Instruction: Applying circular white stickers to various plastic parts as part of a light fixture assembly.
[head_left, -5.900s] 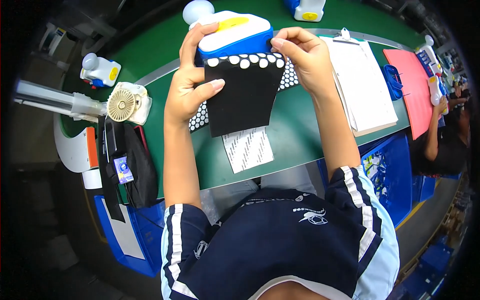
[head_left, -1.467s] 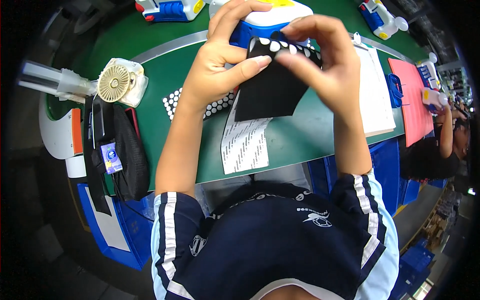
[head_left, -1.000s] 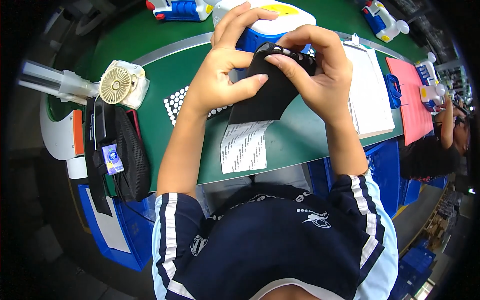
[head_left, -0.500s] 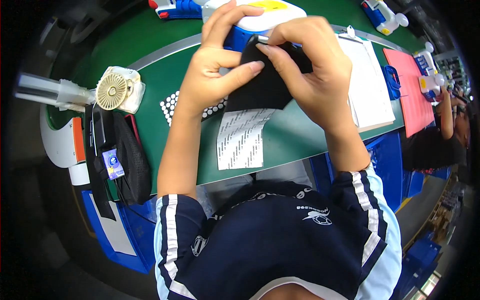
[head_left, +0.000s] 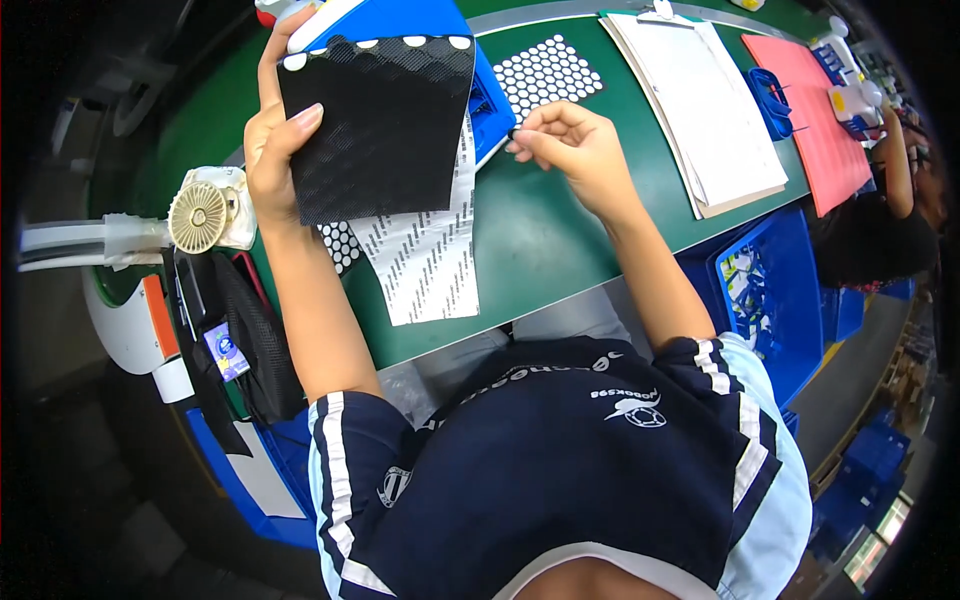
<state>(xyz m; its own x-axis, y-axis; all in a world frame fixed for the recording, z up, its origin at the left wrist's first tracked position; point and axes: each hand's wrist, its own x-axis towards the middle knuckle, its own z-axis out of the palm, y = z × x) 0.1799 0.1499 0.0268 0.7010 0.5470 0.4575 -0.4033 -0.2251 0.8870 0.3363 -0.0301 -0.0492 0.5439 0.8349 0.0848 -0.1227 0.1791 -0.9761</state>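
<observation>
Head view shows our left hand [head_left: 272, 140] gripping a black textured sheet with a row of white dots along its top edge [head_left: 385, 125], thumb across the front of the sheet's left edge and fingers curled behind it. We hold this sheet raised and nearly flat to the camera, above the green work table [head_left: 540, 235], where it hides part of a blue plastic tray [head_left: 490, 95] behind it.

Our right hand [head_left: 570, 150] sits just right of the sheet, apart from it, with thumb and forefinger pinched together on something small and dark; we cannot tell what it is. The other fingers are loosely curled.

Under the raised sheet lies a white backing strip printed with grey marks [head_left: 425, 260], flat on the table. Beyond our right hand lies a black mat covered in white hexagonal dots [head_left: 548, 72], and to its right a stack of white papers on a clipboard [head_left: 705, 100]. Near our left wrist stands a small cream handheld fan [head_left: 205, 210]. A red sheet [head_left: 815, 100] lies at the far right of the table.
</observation>
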